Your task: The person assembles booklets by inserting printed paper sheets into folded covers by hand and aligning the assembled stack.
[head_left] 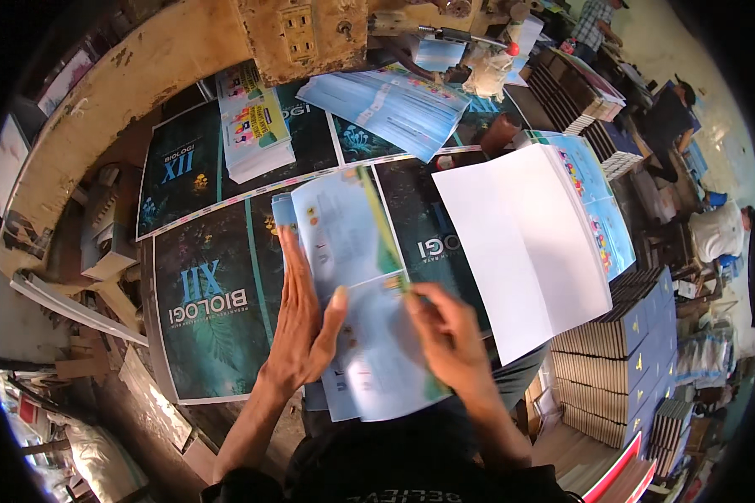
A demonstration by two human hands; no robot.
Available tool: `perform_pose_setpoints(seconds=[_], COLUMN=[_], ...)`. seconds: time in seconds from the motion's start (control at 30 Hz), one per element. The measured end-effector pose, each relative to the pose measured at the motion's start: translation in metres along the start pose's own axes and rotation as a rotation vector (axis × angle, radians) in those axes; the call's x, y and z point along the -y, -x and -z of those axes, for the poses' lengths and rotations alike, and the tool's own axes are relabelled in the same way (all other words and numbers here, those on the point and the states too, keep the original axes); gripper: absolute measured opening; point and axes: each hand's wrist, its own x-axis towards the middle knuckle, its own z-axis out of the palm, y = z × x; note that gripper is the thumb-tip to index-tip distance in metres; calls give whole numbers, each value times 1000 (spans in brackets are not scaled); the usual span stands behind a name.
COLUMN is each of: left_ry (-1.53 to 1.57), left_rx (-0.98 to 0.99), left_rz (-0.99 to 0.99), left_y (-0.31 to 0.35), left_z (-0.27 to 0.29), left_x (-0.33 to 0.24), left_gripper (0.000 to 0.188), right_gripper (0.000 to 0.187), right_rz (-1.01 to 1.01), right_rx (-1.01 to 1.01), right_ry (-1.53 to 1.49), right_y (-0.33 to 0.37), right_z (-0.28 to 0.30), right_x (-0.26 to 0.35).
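In front of me a light-blue printed sheet (352, 243) with a green right edge lies curved over other blue paper at its left side. My left hand (300, 331) rests along its left edge, fingers stretched out and the thumb apart over the print. At the right edge my right hand (451, 335), a little blurred, has its fingers curled and pinches the sheet. Under it, large dark printed sheets (210, 352) with blue lettering cover the table. To the right sits a pile of sheets (516, 260), its top one blank and white.
Farther back lie a fanned pile of light-blue sheets (386, 105) and a stack of colourful booklets (256, 126). A worn yellowish metal machine frame (298, 38) curves around the far and left sides. Tall stacks of dark-covered books (604, 369) stand at right; another person (667, 126) is beyond.
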Motion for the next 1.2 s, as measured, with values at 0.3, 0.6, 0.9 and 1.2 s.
perform_pose_setpoints(seconds=[0.3, 0.6, 0.9, 1.2], left_ry=[-572, -510, -48, -678], left_rx=[108, -31, -100, 125], left_rz=[-32, -53, -62, 45], left_y=[5, -78, -84, 24], left_z=[-15, 0, 14, -27], left_x=[20, 108, 90, -3], left_gripper=[69, 68, 72, 95], right_gripper=[105, 117, 86, 48], right_rz=[262, 350, 440, 30], right_rx=[415, 479, 456, 485], right_ry=[412, 424, 632, 312], right_y=[28, 29, 29, 5], right_z=[-45, -42, -51, 37], right_x=[2, -8, -17, 24])
